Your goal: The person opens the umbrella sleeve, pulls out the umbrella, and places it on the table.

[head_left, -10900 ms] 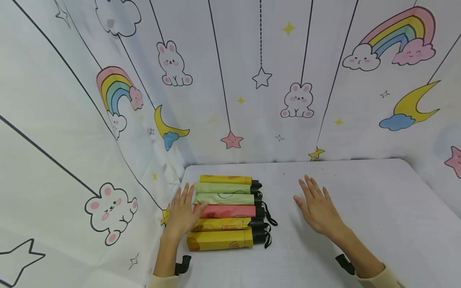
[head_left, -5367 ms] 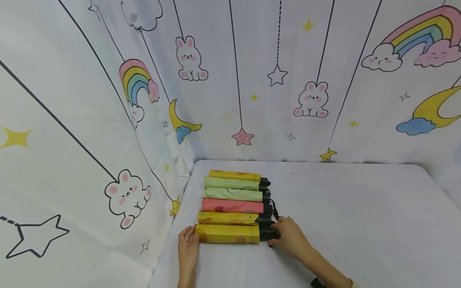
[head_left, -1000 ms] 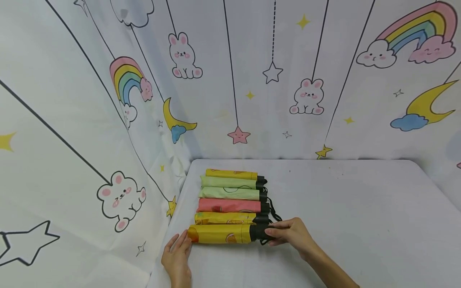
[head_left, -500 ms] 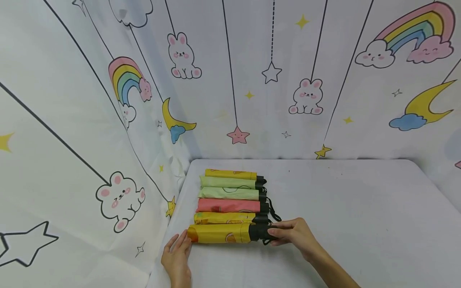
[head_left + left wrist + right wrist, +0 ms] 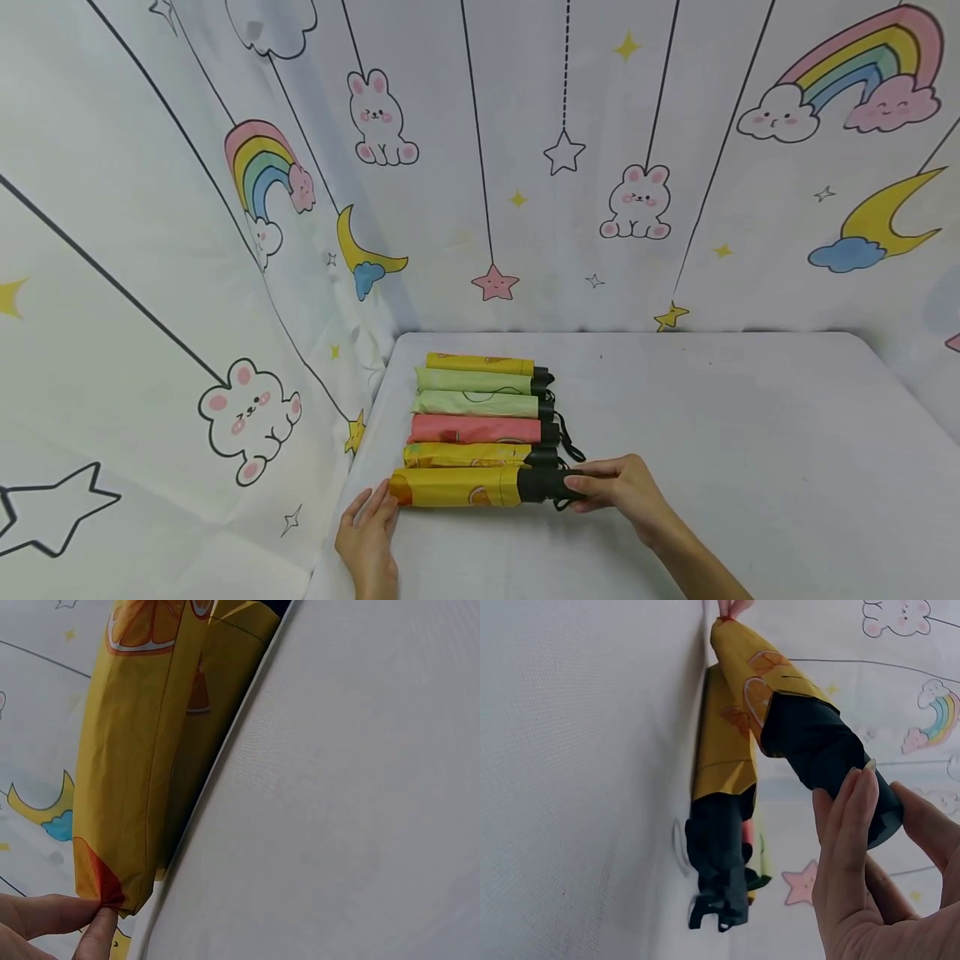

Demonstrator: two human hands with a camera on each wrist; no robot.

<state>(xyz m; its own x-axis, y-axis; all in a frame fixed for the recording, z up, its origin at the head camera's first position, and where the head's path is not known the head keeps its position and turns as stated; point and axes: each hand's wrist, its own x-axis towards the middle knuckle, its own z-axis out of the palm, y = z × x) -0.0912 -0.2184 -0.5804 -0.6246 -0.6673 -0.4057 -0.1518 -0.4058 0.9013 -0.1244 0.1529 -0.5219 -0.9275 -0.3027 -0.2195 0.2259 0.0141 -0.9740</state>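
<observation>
A folding umbrella in a yellow sleeve with orange-slice prints [image 5: 457, 487] is the nearest in a row, held raised off the table in the wrist views. My left hand [image 5: 367, 537] pinches the sleeve's closed end between thumb and finger, as the left wrist view shows. At the other end, my right hand [image 5: 622, 496] grips the black handle [image 5: 817, 746], fingers on one side and thumb on the other. Part of the black handle sticks out of the sleeve's mouth. Just behind lies another yellow umbrella [image 5: 468, 455], lower, on the table.
Farther back in the row lie a pink umbrella [image 5: 476, 429], two pale green umbrellas [image 5: 476, 404] [image 5: 472, 381] and a yellow one [image 5: 480, 363]. Their black handles point right, some with wrist loops. The white table [image 5: 712, 433] meets a cartoon-printed curtain [image 5: 450, 167].
Over the last second my right hand has drawn the black handle slightly right, and more of it shows outside the sleeve. Earlier, both hands lay spread flat; the umbrella rested on the table.
</observation>
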